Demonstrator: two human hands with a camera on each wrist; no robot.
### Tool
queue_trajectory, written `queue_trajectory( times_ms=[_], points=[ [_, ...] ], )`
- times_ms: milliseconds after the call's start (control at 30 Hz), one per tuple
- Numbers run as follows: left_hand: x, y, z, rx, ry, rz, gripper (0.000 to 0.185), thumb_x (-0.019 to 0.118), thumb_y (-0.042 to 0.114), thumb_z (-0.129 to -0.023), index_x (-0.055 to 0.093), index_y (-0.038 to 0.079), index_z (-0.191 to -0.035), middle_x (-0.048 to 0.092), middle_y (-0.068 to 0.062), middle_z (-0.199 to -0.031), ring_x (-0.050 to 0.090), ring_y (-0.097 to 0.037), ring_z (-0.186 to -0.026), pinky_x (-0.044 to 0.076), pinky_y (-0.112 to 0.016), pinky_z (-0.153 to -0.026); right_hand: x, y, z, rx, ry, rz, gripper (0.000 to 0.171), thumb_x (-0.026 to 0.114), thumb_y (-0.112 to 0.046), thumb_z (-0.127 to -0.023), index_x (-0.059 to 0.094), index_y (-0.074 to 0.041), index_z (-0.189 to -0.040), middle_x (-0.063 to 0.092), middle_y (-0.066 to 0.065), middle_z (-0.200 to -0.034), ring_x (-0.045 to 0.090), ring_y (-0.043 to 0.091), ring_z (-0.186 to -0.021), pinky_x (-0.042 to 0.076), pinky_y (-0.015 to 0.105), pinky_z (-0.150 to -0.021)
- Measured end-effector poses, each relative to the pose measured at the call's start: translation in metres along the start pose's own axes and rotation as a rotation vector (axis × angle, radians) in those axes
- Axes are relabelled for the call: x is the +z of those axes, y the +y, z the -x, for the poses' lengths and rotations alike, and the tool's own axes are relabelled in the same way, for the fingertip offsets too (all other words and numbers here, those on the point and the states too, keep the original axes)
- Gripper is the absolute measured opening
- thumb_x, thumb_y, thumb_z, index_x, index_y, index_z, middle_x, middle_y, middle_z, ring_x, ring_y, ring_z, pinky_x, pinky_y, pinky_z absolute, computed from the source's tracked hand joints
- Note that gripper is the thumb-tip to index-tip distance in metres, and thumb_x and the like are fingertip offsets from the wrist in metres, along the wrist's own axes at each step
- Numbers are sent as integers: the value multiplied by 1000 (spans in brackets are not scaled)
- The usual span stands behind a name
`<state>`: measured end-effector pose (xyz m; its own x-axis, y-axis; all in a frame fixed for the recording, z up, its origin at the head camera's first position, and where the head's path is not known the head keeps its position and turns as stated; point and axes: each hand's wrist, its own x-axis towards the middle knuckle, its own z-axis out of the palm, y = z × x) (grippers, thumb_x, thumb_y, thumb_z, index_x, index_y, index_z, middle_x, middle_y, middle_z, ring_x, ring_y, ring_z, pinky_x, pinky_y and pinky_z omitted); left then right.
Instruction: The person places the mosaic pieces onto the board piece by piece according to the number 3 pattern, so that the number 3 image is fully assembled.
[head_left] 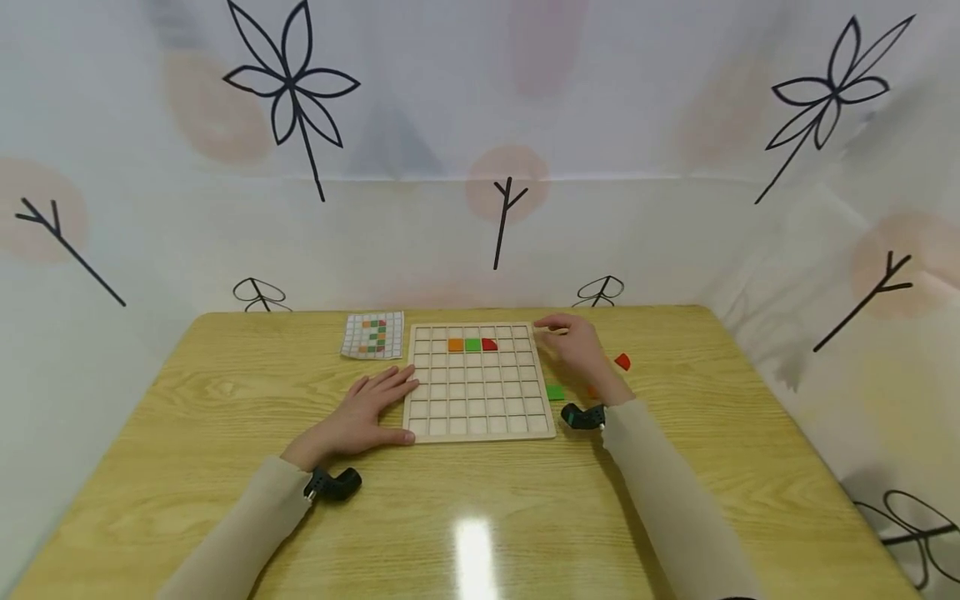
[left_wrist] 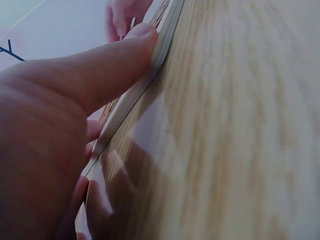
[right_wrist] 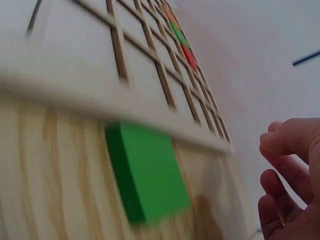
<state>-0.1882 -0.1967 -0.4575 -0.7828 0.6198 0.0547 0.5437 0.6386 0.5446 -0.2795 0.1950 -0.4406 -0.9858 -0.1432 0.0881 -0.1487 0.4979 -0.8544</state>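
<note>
My left grip (head_left: pixel 362 419) lies spread, touching the left edge of the grid board (head_left: pixel 478 407); my right grip (head_left: pixel 576 343) is near its far right corner, pinching or not, I cannot tell. Probably placing of tiles (head_left: pixel 472 345) is in hand; next needs exact aligning

Grid board (head_left: pixel 480 438) of pale wood, matt and smooth, table (head_left: pixel 420 517) with wood-grain surface, glossy under a bright reflection, green block (right_wrist: pixel 152 172) smooth and evenly coloured, pattern sheet (head_left: pixel 372 336) apparently paper, sleeves (head_left: pixel 675 500) of matt cloth, backdrop (head_left: pixel 615 233) apparently printed cloth, softly creased, wrist cameras (head_left: pixel 339 485) apparently black plastic.
</note>
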Motion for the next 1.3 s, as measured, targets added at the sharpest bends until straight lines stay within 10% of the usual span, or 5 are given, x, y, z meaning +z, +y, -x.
queue_trajectory(
  times_ms=[300, 500, 1300],
  points=[
    [1, -2, 0, 8, -4, -3, 87, 69, 56, -88, 35, 13, -157, 19, -6, -165, 11, -33, -151, 2, -64, -114, -43, 26, 15, 44, 16, 91, 31, 63, -16, -99, 68, -2, -126, 56, 21, -132, 52, 37, -120, 51, 42, -79],
    [0, -1, -1, 12, -6, 2, 86, 69, 55, -89, 35, 14, -157, 19, -5, -165, 11, -33, -151, 1, -63, -114, -57, 36, 21, 57, -4, 140, 31, 60, -12, -100, 66, 2, -127, 56, 24, -131, 53, 39, -119, 47, 51, -95],
    [1, -5, -1, 14, -2, 4, 87, 69, 56, -88, 36, 14, -156, 20, -5, -165, 11, -32, -151, 2, -64, -114, -44, 31, 13, 78, 17, 240, 29, 65, -8, -94, 70, 1, -121, 66, 22, -115, 60, 33, -100, 50, 44, -82]
  ],
)
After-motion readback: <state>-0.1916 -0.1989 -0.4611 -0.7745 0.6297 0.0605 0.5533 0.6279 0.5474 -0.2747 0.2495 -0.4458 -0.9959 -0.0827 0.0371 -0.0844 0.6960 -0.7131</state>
